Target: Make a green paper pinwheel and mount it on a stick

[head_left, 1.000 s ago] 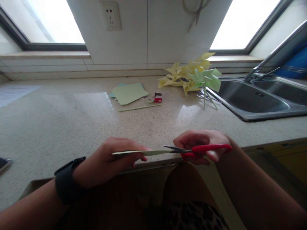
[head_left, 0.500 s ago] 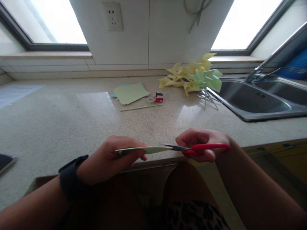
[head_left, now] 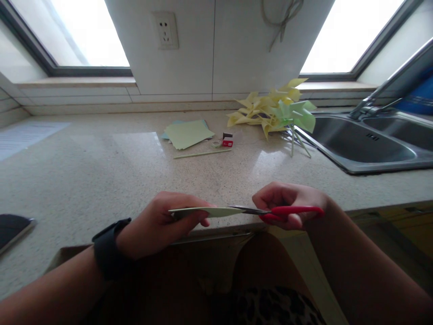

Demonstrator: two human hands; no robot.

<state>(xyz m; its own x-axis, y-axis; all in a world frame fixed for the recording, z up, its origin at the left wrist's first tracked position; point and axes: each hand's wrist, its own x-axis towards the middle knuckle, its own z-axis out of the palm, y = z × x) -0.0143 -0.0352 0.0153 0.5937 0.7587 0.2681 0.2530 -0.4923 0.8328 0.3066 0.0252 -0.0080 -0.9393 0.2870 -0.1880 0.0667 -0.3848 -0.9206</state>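
Note:
Between the thumb and fingers of my left hand [head_left: 176, 216] is a pale green sheet of paper [head_left: 221, 211], seen nearly edge-on. My right hand [head_left: 292, 201] is closed around the red handles of a pair of scissors [head_left: 297, 211]. Their dark blades point left and meet the paper's right edge. Both hands are held at the counter's front edge, over my lap. Farther back on the counter lies a stack of pale green and blue paper [head_left: 189, 134]. A thin green stick [head_left: 203, 154] lies in front of it.
A small red box [head_left: 228, 141] and a tape roll [head_left: 215, 144] sit right of the stack. Yellow and green paper pinwheels [head_left: 270, 110] lie beside the steel sink [head_left: 365, 140]. A dark flat object [head_left: 15, 230] rests at the left, and a printed sheet [head_left: 27, 137] behind it.
The view has shifted slightly, so the counter things appear a little farther right and lower. Both hands keep their hold, with the scissor blades still at the paper's edge.

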